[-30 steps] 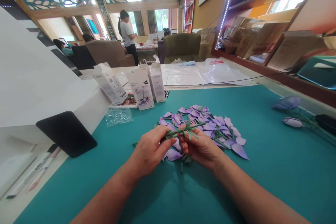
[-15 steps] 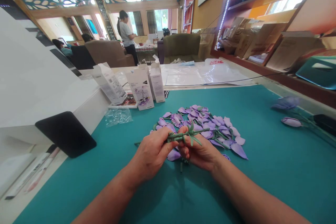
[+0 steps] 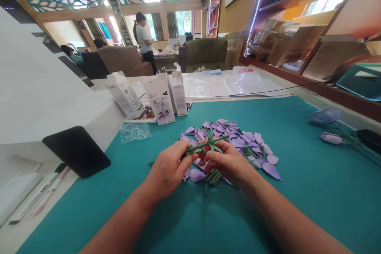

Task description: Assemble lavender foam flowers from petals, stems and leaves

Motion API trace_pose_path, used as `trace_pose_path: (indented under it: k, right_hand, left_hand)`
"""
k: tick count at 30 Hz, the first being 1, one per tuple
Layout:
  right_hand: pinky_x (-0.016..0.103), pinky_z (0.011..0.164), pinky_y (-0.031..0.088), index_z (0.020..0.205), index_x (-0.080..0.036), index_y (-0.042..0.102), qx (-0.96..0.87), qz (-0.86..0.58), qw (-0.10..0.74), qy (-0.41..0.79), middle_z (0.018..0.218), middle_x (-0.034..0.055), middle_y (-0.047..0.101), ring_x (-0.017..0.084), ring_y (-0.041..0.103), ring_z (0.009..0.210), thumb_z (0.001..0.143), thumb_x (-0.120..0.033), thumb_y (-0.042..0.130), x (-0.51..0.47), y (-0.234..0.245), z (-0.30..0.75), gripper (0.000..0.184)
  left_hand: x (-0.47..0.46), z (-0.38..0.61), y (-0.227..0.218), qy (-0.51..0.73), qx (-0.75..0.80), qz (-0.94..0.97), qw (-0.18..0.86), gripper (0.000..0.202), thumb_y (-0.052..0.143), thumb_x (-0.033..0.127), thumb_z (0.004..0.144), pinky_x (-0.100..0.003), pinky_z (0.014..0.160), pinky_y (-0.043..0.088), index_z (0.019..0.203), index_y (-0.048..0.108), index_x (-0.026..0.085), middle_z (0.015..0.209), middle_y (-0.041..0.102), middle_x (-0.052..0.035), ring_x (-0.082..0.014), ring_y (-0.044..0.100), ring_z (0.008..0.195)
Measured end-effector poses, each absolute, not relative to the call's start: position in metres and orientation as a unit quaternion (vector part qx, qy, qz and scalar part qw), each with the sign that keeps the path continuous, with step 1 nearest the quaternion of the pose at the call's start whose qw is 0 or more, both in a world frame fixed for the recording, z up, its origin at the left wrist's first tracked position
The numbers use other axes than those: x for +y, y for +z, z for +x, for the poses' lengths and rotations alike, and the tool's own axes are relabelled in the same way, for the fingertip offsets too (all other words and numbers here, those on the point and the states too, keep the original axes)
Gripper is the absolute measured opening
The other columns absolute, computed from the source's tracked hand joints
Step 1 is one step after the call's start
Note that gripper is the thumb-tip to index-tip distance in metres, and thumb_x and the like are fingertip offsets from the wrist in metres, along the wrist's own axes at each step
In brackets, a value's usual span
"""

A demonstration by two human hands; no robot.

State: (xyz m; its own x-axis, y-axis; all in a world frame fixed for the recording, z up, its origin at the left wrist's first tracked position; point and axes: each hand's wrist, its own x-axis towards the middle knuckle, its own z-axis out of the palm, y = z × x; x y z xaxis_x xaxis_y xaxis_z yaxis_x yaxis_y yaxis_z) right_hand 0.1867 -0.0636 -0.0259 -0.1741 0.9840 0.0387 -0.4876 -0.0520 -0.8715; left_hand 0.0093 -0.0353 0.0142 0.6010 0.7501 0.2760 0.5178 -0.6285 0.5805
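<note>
My left hand (image 3: 170, 168) is closed around a green plastic flower stem (image 3: 212, 143) with pointed leaf-like sepals, held above the mat. The stem's far end pokes out to the left, beyond the hand. At the sepals my right hand (image 3: 235, 164) has its thumb and fingers closed on the same stem; their exact contact is partly hidden. Under and behind both hands lies a pile of purple petals (image 3: 222, 127) mixed with green parts. Several short green stem pieces (image 3: 214, 177) lie just below my right fingers, beside a small green peg (image 3: 206, 189).
White flower boxes (image 3: 162, 105) stand at the back left by a crumpled clear bag (image 3: 135, 131). A black tablet-like panel (image 3: 76, 152) leans at left. Finished purple flowers (image 3: 331, 138) lie at right on the green mat (image 3: 315, 198). Beyond, a person (image 3: 144, 39) stands by a table.
Both hands have shifted slightly, and the stem's right end has moved left and up. My right hand has uncovered the short green stem pieces below it.
</note>
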Motion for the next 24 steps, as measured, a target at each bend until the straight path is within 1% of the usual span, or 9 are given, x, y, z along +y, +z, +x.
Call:
trace_pose_path:
  k: [2, 4, 7, 9, 14, 19, 24]
  right_hand:
    - [0.023, 0.056, 0.05, 0.087, -0.019, 0.07, -0.437, -0.342, 0.565, 0.611, 0.073, 0.0, 0.068, 0.012, 0.062, 0.065, 0.062, -0.033, 0.083, -0.064, -0.022, 0.189, 0.03]
    - [0.024, 0.055, 0.048, 0.081, -0.019, 0.071, -0.457, -0.359, 0.565, 0.585, 0.067, -0.0017, 0.066, 0.01, 0.057, 0.059, 0.062, -0.033, 0.083, -0.065, -0.018, 0.19, 0.026]
    - [0.024, 0.055, 0.045, 0.073, -0.019, 0.07, -0.47, -0.371, 0.569, 0.564, 0.06, -0.0029, 0.062, 0.01, 0.053, 0.055, 0.062, -0.033, 0.082, -0.066, -0.014, 0.19, 0.021]
    - [0.025, 0.055, 0.044, 0.071, -0.019, 0.07, -0.475, -0.375, 0.571, 0.555, 0.06, -0.0024, 0.061, 0.01, 0.052, 0.056, 0.062, -0.033, 0.082, -0.066, -0.013, 0.189, 0.021]
    - [0.026, 0.056, 0.044, 0.071, -0.018, 0.071, -0.479, -0.376, 0.573, 0.548, 0.061, -0.0017, 0.061, 0.011, 0.052, 0.058, 0.062, -0.035, 0.081, -0.065, -0.015, 0.187, 0.021]
    - [0.027, 0.058, 0.043, 0.076, -0.018, 0.071, -0.482, -0.392, 0.567, 0.541, 0.062, -0.0017, 0.06, 0.012, 0.052, 0.059, 0.065, -0.036, 0.079, -0.064, -0.019, 0.188, 0.022]
    - [0.026, 0.056, 0.04, 0.074, -0.018, 0.071, -0.484, -0.415, 0.571, 0.517, 0.061, -0.0027, 0.057, 0.011, 0.048, 0.059, 0.064, -0.034, 0.079, -0.063, -0.022, 0.186, 0.021]
  left_hand:
    - [-0.035, 0.009, 0.014, 0.252, 0.367, 0.868, 0.219, 0.024, 0.041, 0.032, 0.092, -0.026, 0.061, 0.035, 0.072, 0.045, 0.02, 0.074, 0.052, 0.0002, -0.0152, 0.046, 0.068]
    - [-0.036, 0.01, 0.013, 0.245, 0.369, 0.871, 0.214, 0.025, 0.04, 0.033, 0.092, -0.026, 0.06, 0.034, 0.071, 0.044, 0.02, 0.073, 0.051, 0.0001, -0.0153, 0.046, 0.068]
    - [-0.037, 0.012, 0.014, 0.236, 0.375, 0.868, 0.224, 0.023, 0.041, 0.032, 0.092, -0.026, 0.061, 0.035, 0.073, 0.047, 0.02, 0.074, 0.052, -0.0001, -0.0156, 0.046, 0.068]
    - [-0.038, 0.013, 0.014, 0.235, 0.377, 0.865, 0.233, 0.021, 0.042, 0.031, 0.092, -0.026, 0.061, 0.036, 0.075, 0.049, 0.02, 0.074, 0.053, -0.0001, -0.0156, 0.047, 0.068]
    - [-0.038, 0.014, 0.013, 0.244, 0.374, 0.862, 0.241, 0.02, 0.042, 0.029, 0.091, -0.025, 0.061, 0.036, 0.077, 0.052, 0.019, 0.073, 0.054, 0.0006, -0.0149, 0.048, 0.067]
    - [-0.035, 0.014, 0.012, 0.251, 0.38, 0.86, 0.23, 0.024, 0.042, 0.033, 0.091, -0.025, 0.06, 0.035, 0.074, 0.05, 0.019, 0.071, 0.053, 0.0007, -0.015, 0.048, 0.066]
    - [-0.036, 0.012, 0.018, 0.247, 0.395, 0.852, 0.241, 0.021, 0.047, 0.036, 0.089, -0.025, 0.061, 0.036, 0.08, 0.055, 0.019, 0.073, 0.055, 0.0008, -0.0148, 0.048, 0.067]
